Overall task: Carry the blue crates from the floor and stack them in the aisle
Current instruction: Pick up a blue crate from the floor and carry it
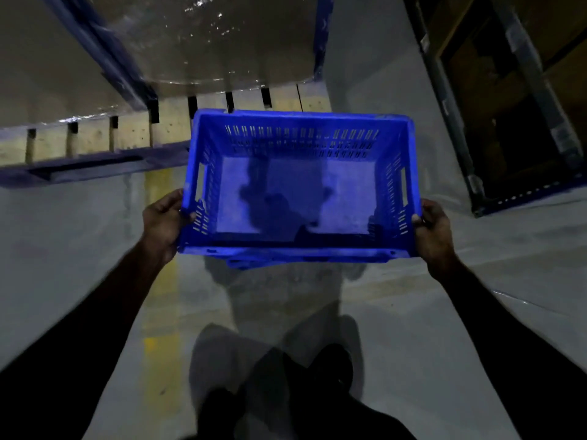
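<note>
Two dark shoes [286, 389] of mine are showing at the bottom centre of the frame, blurred, standing on the grey floor [444, 344] just right of a yellow painted line [160, 312] that is running up the lower left. Above them my forearms are reaching upward into the middle of the frame. My left hand [163, 219] is gripping the left end of the blue crate [298, 185], fingers curling over its rim just below the handle slot, and my right hand [433, 228] is clamping the right end the same way. I am holding the crate in the centre of the frame, clear of the floor, open side up and empty, with my shadow falling across its bottom. Another blue edge is peeking out beneath its near rim; I cannot tell what it is. Beyond it, in the upper left, a wooden pallet [133, 131] is carrying a plastic-wrapped load [206, 42]. At the upper right, dark shelving [508, 106] is standing beside the aisle.
</note>
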The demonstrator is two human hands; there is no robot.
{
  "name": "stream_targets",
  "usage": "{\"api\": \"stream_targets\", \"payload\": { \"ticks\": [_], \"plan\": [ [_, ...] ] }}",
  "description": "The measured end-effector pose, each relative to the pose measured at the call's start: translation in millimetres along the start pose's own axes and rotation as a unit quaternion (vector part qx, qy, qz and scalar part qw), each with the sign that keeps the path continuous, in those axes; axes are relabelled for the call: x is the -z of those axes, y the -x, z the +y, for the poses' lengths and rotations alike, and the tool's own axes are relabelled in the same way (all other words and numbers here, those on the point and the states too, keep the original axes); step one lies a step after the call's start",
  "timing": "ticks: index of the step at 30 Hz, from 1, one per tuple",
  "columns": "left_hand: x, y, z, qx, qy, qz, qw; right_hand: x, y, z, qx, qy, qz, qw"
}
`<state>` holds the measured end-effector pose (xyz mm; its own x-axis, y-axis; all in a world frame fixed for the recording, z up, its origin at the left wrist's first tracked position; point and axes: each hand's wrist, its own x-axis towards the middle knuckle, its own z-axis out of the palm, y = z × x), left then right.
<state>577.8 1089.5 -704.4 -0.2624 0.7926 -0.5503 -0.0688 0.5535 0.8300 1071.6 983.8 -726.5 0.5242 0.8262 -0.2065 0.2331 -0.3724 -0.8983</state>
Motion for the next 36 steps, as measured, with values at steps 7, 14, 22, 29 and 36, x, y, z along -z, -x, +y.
{"api": "stream_targets", "payload": {
  "ticks": [7, 14, 22, 29, 36],
  "plan": [
    [-11.4, 18.1, -27.0, -0.129, -0.029, 0.013, 0.991, -11.7, 29.5, 16.1, 0.058, -0.011, 0.032, 0.998],
    [9.4, 2.1, -73.0, -0.215, 0.041, -0.073, 0.973, -27.4, 44.2, 31.4, 0.077, -0.134, 0.093, 0.984],
    [11.4, 9.5, -127.3, -0.325, 0.115, -0.112, 0.932, -39.6, 72.2, 65.4, 0.163, -0.197, 0.069, 0.964],
    [20.8, 2.1, -168.9, -0.383, -0.033, -0.120, 0.915, -48.8, 79.2, 125.0, 0.215, -0.062, 0.059, 0.973],
    [29.9, -7.8, -201.5, -0.353, -0.236, 0.012, 0.905, -60.5, 89.0, 157.1, 0.164, 0.062, 0.132, 0.976]
  ]
}}
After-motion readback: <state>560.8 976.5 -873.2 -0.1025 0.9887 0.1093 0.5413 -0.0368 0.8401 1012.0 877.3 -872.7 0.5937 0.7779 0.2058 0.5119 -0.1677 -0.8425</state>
